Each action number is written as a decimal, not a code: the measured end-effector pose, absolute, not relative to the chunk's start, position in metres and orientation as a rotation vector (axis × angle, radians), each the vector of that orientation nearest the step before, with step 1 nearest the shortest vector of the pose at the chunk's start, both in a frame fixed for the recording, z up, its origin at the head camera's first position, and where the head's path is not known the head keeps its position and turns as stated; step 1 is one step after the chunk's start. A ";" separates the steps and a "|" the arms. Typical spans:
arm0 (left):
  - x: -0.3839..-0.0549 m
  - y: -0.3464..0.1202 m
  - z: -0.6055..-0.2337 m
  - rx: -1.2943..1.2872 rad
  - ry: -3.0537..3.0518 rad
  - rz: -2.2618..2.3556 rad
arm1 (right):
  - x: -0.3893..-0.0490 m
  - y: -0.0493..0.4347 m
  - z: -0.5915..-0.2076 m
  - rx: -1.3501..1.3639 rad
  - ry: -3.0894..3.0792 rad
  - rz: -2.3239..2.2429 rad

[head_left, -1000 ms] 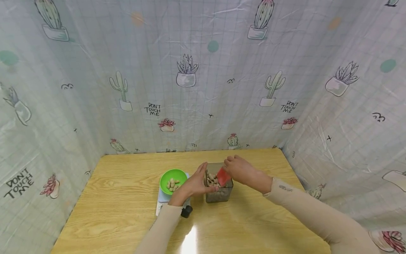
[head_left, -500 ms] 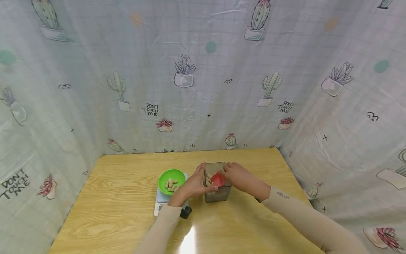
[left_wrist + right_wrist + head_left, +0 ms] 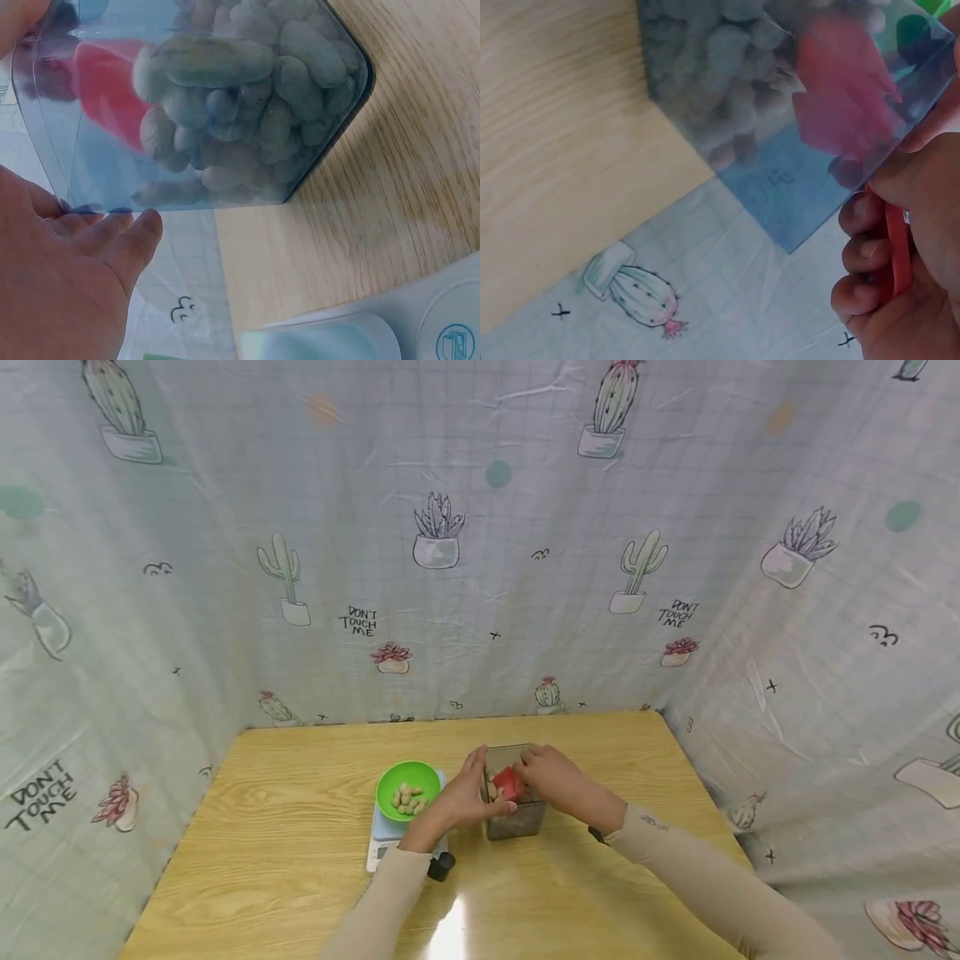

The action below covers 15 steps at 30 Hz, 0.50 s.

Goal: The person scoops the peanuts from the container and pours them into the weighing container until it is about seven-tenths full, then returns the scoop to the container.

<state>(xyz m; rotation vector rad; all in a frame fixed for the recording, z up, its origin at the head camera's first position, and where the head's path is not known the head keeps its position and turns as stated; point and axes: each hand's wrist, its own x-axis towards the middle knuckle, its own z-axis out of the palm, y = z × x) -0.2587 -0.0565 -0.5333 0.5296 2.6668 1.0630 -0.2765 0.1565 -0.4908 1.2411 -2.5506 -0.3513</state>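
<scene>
A see-through grey container (image 3: 517,823) on the table holds unshelled peanuts (image 3: 232,112). My left hand (image 3: 460,797) grips its left side, thumb across the front wall and fingers toward the back corner. In my right hand (image 3: 561,783) is the red handle of a scoop (image 3: 508,784). The scoop's head is down inside the container, against the peanuts, as both wrist views show through the wall. Left of the container, a green bowl (image 3: 405,770) with several peanuts in it stands on a kitchen scale (image 3: 386,829), partly hidden by my left forearm.
The wooden table (image 3: 285,827) runs back to a hanging curtain (image 3: 480,585) printed with cacti, which also closes off both sides. A small black object (image 3: 442,865) shows beside my left wrist.
My right hand has moved left and lower, carrying the scoop from the container's right side deeper in among the peanuts. The left hand stays on the container; bowl and scale keep their place.
</scene>
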 end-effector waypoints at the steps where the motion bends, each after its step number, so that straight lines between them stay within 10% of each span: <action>1: -0.258 -0.056 -0.534 0.532 2.664 1.072 | -0.277 0.155 -0.491 1.239 -2.552 -0.357; 15: -0.256 -0.059 -0.534 0.524 2.673 1.110 | -0.278 0.151 -0.501 1.242 -2.543 -0.267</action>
